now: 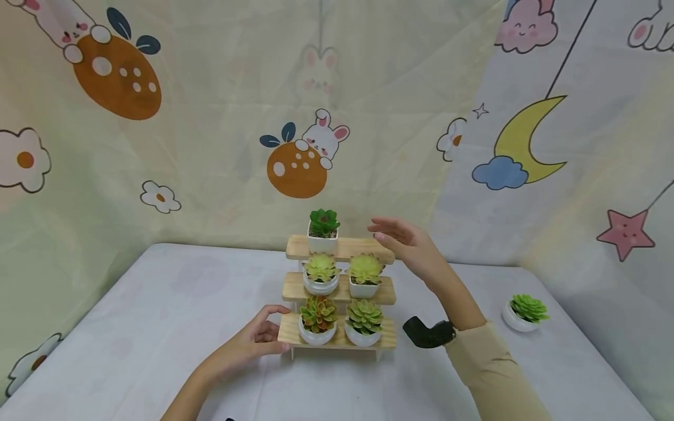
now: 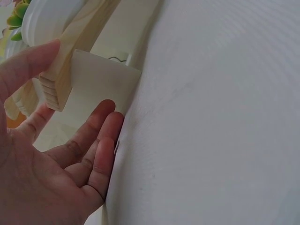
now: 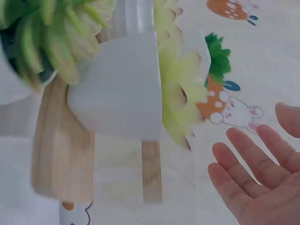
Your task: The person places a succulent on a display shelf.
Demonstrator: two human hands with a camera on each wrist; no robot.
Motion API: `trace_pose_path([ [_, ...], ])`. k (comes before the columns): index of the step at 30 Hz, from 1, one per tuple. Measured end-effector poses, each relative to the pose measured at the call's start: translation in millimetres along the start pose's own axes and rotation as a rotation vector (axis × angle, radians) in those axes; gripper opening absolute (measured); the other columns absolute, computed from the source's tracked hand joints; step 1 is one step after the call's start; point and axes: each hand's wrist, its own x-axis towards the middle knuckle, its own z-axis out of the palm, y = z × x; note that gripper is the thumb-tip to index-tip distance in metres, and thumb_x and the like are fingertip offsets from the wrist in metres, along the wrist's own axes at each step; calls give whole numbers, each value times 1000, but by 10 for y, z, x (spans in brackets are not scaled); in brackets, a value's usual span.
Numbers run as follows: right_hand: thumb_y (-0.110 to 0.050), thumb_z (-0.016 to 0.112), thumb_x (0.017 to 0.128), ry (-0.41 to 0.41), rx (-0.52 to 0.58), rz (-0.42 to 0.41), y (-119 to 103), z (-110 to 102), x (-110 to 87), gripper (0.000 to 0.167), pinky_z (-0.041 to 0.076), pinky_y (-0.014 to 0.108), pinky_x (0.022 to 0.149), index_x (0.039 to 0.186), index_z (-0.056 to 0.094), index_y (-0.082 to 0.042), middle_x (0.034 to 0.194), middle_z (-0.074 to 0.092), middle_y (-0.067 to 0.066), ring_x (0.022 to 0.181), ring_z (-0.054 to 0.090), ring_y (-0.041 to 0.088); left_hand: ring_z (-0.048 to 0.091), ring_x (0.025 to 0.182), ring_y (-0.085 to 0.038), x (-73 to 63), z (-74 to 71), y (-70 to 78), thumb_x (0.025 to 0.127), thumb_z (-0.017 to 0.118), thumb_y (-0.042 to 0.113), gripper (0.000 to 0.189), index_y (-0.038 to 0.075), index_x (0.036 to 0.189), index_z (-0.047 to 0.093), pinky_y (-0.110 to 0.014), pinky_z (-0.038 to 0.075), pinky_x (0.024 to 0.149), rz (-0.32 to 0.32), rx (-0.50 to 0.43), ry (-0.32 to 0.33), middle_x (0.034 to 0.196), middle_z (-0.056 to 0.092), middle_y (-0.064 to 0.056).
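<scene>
A three-tier wooden plant stand (image 1: 337, 338) stands on the table with potted succulents on its shelves. My left hand (image 1: 250, 339) holds the left end of the bottom shelf between thumb and index finger; its other fingers extend beside the stand's white leg (image 2: 101, 77). Close to the right end of the top shelf, my right hand (image 1: 411, 245) is raised with its fingers extended and nothing in it. A dark green succulent (image 1: 323, 223) in a square pot sits left on that shelf. Two yellow-green succulents (image 1: 365, 270) fill the middle shelf; a reddish one (image 1: 318, 316) and a green one (image 1: 364, 317) stand below.
Another bright green succulent (image 1: 528, 309) in a round white pot stands apart at the table's right side. White cloth covers the table (image 1: 184, 304). A cartoon-printed curtain (image 1: 221, 146) hangs behind and along both sides. A black band (image 1: 429, 333) is around my right wrist.
</scene>
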Motion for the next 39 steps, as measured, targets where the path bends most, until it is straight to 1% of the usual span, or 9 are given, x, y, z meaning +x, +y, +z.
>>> trace_pose_path([
  [4,-33,54,94,81,-14,-9,110,-119,-244,44,39,43,101,133,47,-13,133,53,8,124,49,21,59,92,-19,-8,-1,-2,87,65,21,64,12,137,27,-26,43,79,1,9,9,101,60,-12],
  [10,-29,54,94,198,-98,-29,300,-286,-631,42,43,13,88,133,47,-13,130,55,7,113,53,1,59,92,-19,-6,1,-1,86,66,22,64,14,136,28,-27,43,80,-12,15,18,101,60,-11],
  [18,-25,60,92,317,-253,10,523,-528,-980,47,39,5,83,135,46,-13,127,54,-8,110,44,-12,60,92,-19,-12,6,-4,86,66,23,64,13,136,28,-27,43,80,-19,5,16,102,60,-11],
  [28,-32,65,87,414,-415,99,795,-748,-1184,59,26,-4,81,138,42,-14,136,47,13,107,35,-19,59,95,-22,0,10,7,86,67,24,65,15,137,28,-31,43,82,-45,1,27,104,59,-12],
  [30,-34,64,88,421,-434,140,846,-800,-1224,61,26,-4,80,140,40,-15,139,45,13,117,38,-10,59,95,-21,1,11,7,86,66,24,65,14,137,27,-31,43,81,-41,1,24,104,59,-12],
  [33,-37,62,88,425,-437,223,923,-885,-1281,65,37,19,97,143,34,-15,143,40,17,131,39,19,59,95,-21,3,17,4,86,66,24,65,14,137,27,-32,42,82,-39,-2,20,104,59,-12],
  [35,-40,61,88,427,-436,282,986,-950,-1315,69,41,23,91,145,31,-14,144,36,20,129,37,39,59,95,-22,3,21,3,86,66,24,65,14,137,27,-33,41,83,-39,-2,19,104,59,-12],
  [37,-41,60,89,431,-408,328,1052,-1011,-1344,73,41,45,94,146,26,-11,146,32,24,128,33,48,59,95,-22,5,25,5,86,66,24,65,14,137,27,-34,41,83,-41,-5,21,104,59,-12],
  [39,-41,60,89,448,-405,356,1135,-1064,-1371,75,40,39,97,147,25,-10,148,29,24,129,31,47,58,95,-21,7,23,11,86,66,24,66,14,138,27,-34,41,83,-39,-9,22,104,59,-12],
])
